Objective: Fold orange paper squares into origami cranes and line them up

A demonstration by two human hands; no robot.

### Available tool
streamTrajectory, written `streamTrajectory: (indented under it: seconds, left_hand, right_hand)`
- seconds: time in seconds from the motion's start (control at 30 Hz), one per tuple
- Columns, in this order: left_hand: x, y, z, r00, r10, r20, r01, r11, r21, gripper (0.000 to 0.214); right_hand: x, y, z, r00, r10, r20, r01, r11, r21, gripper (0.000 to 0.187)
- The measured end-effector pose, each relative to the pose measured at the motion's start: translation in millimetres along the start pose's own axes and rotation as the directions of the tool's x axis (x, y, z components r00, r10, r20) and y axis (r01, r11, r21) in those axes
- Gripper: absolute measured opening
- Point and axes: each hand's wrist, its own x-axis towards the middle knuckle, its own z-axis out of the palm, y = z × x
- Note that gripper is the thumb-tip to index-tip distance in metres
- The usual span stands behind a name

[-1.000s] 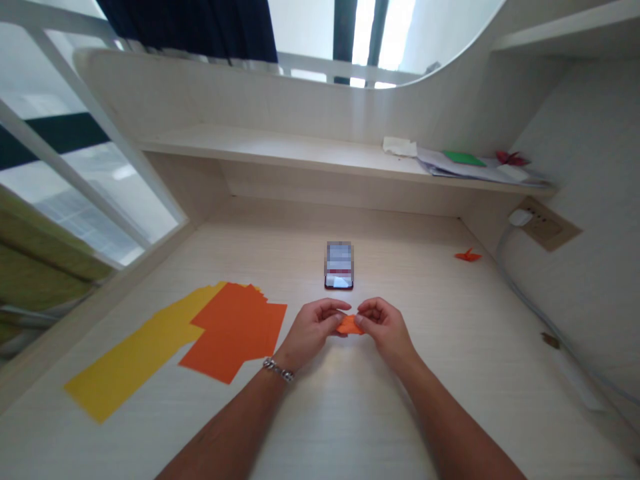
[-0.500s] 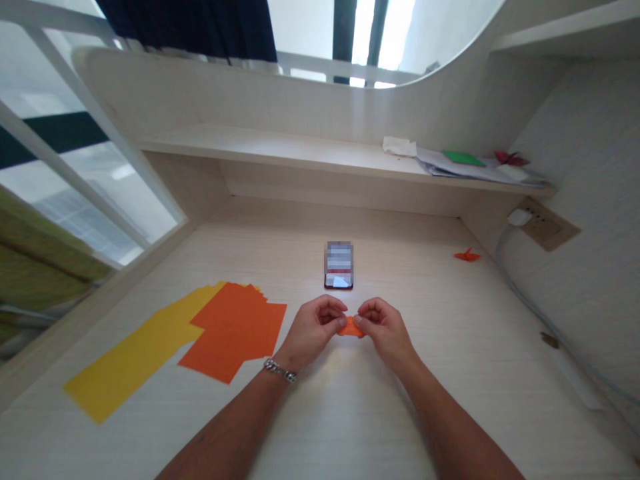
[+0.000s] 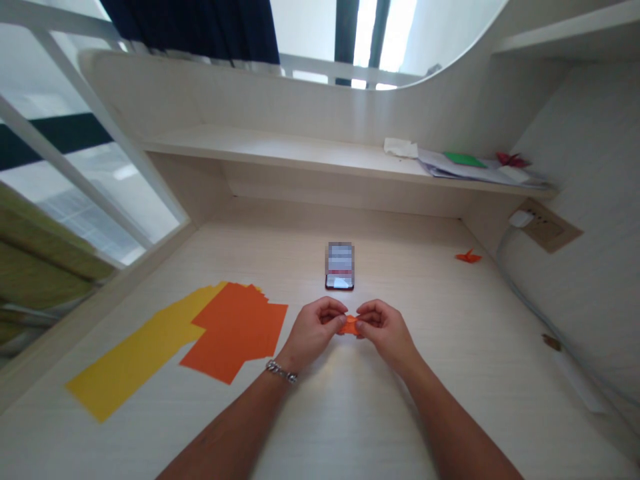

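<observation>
A small folded piece of orange paper (image 3: 349, 325) is pinched between both hands, just above the desk. My left hand (image 3: 316, 328), with a chain bracelet at its wrist, grips the paper's left end between thumb and fingers. On the right end, my right hand (image 3: 384, 327) closes in a similar pinch. The fingertips cover both ends of the paper, so its full shape is hidden. Right beyond the hands lies a phone (image 3: 340, 265) with its screen lit and blurred out.
Orange paper sheets (image 3: 240, 330) overlap yellow paper sheets (image 3: 135, 357) on the left of the desk. A folded orange paper figure (image 3: 469, 257) sits at the right, near a grey cable (image 3: 525, 300). Papers (image 3: 465, 168) lie on the shelf (image 3: 280, 148) behind.
The orange paper looks slightly reshaped between my fingers, with its top edge now uneven. Both hands stay in nearly the same place.
</observation>
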Motion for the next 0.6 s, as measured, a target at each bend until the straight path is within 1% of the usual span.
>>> streamTrajectory:
  seconds: [0.2, 0.4, 0.47, 0.6]
  left_hand:
    - [-1.8, 2.1, 1.1, 1.0, 0.015, -0.013, -0.015, 1.0, 0.003, 0.012]
    - [-2.4, 5.3, 1.4, 1.0, 0.016, -0.018, -0.016, 1.0, -0.005, 0.013]
    - [-2.7, 5.2, 1.9, 1.0, 0.01, -0.028, -0.011, 1.0, -0.003, 0.014]
    - [-3.3, 4.5, 2.4, 1.0, 0.0, -0.014, 0.0, 1.0, 0.011, 0.014]
  right_hand:
    - [-0.7, -6.8, 1.9, 0.998, 0.055, -0.028, -0.054, 0.997, 0.048, 0.012]
    - [-0.8, -4.9, 1.5, 0.997, 0.071, -0.035, -0.069, 0.994, 0.08, 0.009]
    - [-0.6, -3.6, 2.0, 0.998, 0.049, -0.035, -0.047, 0.997, 0.067, 0.009]
    - [0.4, -1.1, 3.0, 0.999, -0.032, -0.037, 0.03, 0.999, -0.034, 0.014]
